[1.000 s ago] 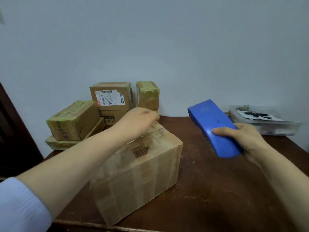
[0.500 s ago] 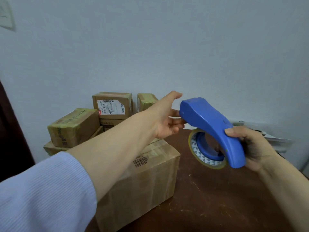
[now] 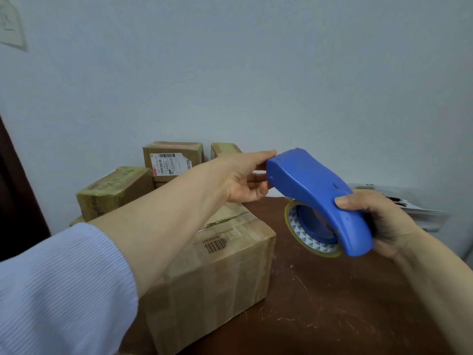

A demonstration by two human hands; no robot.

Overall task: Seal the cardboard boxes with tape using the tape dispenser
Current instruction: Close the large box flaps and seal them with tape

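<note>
Tape dispenser (image 3: 314, 190), blue, held in the air over the brown table (image 3: 332, 303), just right of the large cardboard box (image 3: 217, 272). The right hand (image 3: 378, 221) grasps its rear end. The left hand (image 3: 243, 180) pinches its front tip between thumb and fingers. Smaller boxes (image 3: 115, 188) stand against the wall.

The fingertips of the left hand (image 3: 243, 180) are hidden behind the nose of the dispenser (image 3: 314, 190), so whether anything is pinched cannot be told, and of the right hand (image 3: 378, 221) only the thumb is shown. The upper part of the roll (image 3: 307, 239) is concealed by the dispenser, and the left side of the box (image 3: 230, 265) is masked by the forearm (image 3: 166, 226). The print on the label (image 3: 170, 163) is too small to be read, and the tray (image 3: 419, 213) is blurred and partly blocked by the right hand.
</note>
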